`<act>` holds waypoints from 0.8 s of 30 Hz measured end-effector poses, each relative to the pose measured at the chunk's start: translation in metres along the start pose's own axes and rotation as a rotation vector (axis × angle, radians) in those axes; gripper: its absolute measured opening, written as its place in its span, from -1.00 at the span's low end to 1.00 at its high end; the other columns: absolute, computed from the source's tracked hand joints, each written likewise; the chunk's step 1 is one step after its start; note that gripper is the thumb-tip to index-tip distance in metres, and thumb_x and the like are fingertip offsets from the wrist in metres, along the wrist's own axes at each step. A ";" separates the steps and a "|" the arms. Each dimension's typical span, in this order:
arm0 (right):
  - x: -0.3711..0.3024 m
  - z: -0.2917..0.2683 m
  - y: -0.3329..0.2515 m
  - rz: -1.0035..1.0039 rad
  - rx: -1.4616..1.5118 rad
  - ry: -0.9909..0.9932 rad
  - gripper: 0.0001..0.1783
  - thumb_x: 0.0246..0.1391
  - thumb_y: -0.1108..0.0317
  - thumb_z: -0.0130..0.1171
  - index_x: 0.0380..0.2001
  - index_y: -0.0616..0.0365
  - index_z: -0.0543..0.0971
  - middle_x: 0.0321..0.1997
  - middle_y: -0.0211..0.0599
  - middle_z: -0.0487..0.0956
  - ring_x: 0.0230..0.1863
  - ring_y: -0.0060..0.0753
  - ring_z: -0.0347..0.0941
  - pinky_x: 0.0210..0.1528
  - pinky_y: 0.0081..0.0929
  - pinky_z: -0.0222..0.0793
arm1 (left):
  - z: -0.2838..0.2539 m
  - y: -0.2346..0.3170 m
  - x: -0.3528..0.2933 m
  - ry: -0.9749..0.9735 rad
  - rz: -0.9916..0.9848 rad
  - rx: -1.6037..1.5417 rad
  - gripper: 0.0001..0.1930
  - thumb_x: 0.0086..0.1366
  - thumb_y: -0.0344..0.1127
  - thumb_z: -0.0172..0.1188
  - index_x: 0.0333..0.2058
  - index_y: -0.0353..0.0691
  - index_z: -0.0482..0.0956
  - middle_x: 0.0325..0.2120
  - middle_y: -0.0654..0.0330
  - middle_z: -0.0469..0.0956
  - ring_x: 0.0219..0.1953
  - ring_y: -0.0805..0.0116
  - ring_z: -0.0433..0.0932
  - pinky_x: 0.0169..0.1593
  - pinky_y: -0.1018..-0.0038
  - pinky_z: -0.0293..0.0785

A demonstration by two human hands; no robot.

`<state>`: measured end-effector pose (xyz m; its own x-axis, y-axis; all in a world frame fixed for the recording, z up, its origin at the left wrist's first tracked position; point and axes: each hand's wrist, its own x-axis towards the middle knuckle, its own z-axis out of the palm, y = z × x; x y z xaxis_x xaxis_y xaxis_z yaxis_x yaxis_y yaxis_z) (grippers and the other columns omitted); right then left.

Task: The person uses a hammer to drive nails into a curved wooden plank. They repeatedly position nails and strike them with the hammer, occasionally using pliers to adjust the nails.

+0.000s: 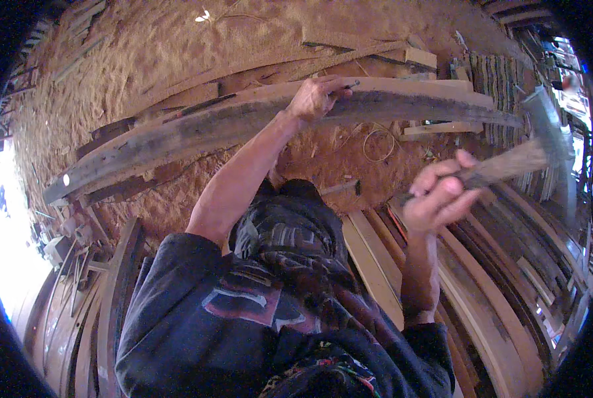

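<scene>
A long, dark-edged timber beam (243,118) lies across in front of me, its pale upper face showing at the right. My left hand (315,98) rests on this beam, fingers closed around a small metal pin (354,84) that looks like a nail; only its end shows. Raised at the right, my right hand (441,196) grips a hammer-like tool by its wooden handle (512,162). Its metal head (554,126) is smeared by motion, so its exact shape is unclear. The tool is well apart from the beam and the pin.
Sawdust and reddish dirt cover the ground (197,46). Boards (489,292) lie lengthwise at my right, and more planks (111,312) lie at my left. Offcuts (419,60) sit beyond the beam, near a stack of rough slats (502,79). A wire loop (379,144) lies on the dirt.
</scene>
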<state>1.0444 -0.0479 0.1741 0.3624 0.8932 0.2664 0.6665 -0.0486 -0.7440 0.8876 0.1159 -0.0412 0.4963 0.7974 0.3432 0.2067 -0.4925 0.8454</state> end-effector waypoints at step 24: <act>0.039 -0.016 0.026 0.085 -0.356 -0.564 -0.73 0.28 0.23 0.08 -0.14 0.24 0.44 -0.40 0.12 0.58 -0.38 0.21 0.56 -0.40 -0.02 0.44 | 0.009 0.000 0.005 0.076 -0.005 0.141 -0.77 0.17 -0.43 0.27 -0.16 -0.16 0.60 -0.33 0.08 0.66 -0.28 -0.03 0.65 -0.24 0.19 0.59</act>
<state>1.0860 -0.0209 0.1753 0.0916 0.9718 -0.2175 0.8597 -0.1874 -0.4751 0.8975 0.1162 -0.0430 0.4305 0.8215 0.3739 0.3278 -0.5283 0.7832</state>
